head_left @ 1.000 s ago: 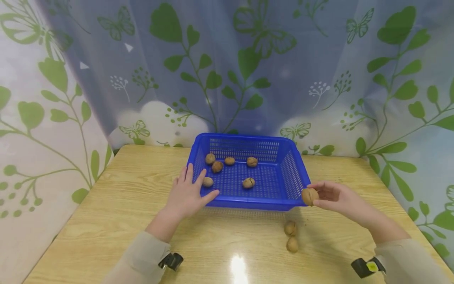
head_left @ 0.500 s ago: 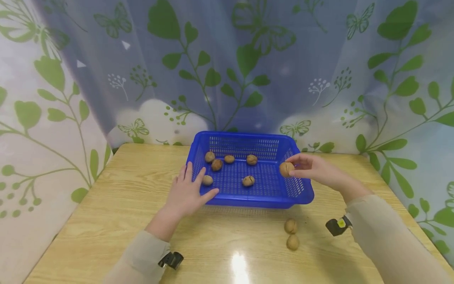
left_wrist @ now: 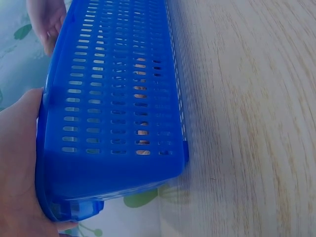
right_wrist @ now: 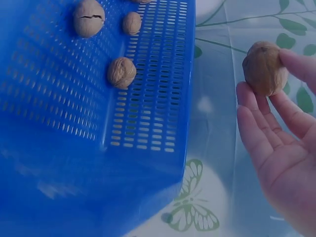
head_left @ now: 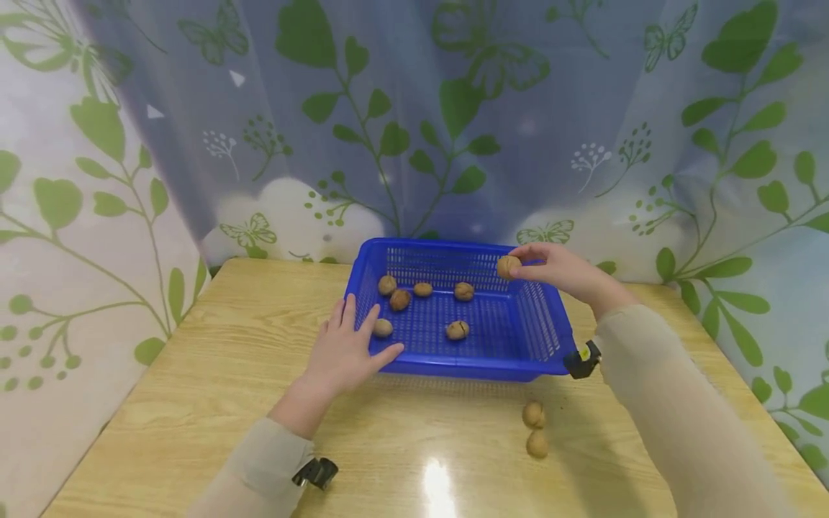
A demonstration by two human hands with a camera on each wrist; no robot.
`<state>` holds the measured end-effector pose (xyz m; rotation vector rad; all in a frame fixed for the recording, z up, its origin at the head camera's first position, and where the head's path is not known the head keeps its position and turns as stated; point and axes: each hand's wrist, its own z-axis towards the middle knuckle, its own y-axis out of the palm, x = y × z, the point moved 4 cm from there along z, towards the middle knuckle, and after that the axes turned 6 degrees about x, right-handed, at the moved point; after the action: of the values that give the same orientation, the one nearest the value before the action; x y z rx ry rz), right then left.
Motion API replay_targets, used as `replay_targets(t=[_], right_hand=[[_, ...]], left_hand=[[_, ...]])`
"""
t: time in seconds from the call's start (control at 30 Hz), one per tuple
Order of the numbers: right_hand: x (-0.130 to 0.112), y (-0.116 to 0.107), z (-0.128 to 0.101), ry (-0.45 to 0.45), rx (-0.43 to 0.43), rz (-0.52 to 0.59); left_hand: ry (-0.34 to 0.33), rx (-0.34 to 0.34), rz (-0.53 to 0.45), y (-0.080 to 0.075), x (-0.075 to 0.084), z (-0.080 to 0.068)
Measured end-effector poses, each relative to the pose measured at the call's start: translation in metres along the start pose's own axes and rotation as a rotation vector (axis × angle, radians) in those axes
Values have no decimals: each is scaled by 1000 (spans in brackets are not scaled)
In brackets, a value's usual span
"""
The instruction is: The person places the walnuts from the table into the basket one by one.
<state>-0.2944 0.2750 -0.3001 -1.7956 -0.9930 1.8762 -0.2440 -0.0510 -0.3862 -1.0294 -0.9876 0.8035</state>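
Nearest the camera, two walnuts are lying on the wooden table, one just behind the other, in front of the basket's near right corner and apart from both hands.

Farther in, the near left corner of the blue basket is being steadied by the left hand: the fingers are being kept straight and spread, laid over the rim, with the thumb stretched along the front wall. In the left wrist view, the palm is being pressed flat against the basket's outer wall.

Inside the basket, five walnuts are resting on the perforated floor: one just beside the left fingertips, a cracked one near the middle, and three in a loose row toward the back.

Farthest away, above the basket's back right part, a walnut is being pinched by the right hand. In the right wrist view, this nut is being gripped between thumb and fingertips, the remaining fingers being held loosely extended, clear of the basket's wall.
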Motion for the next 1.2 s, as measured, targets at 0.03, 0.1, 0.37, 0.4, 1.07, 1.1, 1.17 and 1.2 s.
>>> replay_targets(t=[0.03, 0.1, 0.37, 0.4, 1.07, 1.1, 1.17, 1.2], right_hand=[[-1, 1, 4, 3, 3, 0], [-3, 4, 12, 5, 8, -9], [-3, 16, 41, -7, 37, -13], [-3, 18, 44, -5, 36, -7], [23, 62, 79, 59, 19, 113], [24, 63, 80, 67, 23, 110], [25, 65, 81, 84, 33, 110], [25, 66, 82, 95, 35, 116]], left_hand=[[-1, -2, 1, 0, 0, 0], [-2, -1, -1, 1, -1, 0], [-5, 5, 6, -2, -1, 0], [-8, -1, 5, -2, -1, 0], [-17, -28, 2, 2, -1, 1], [-20, -30, 4, 2, -1, 1], [-20, -30, 8, 2, -2, 1], [-20, -30, 7, 2, -2, 1]])
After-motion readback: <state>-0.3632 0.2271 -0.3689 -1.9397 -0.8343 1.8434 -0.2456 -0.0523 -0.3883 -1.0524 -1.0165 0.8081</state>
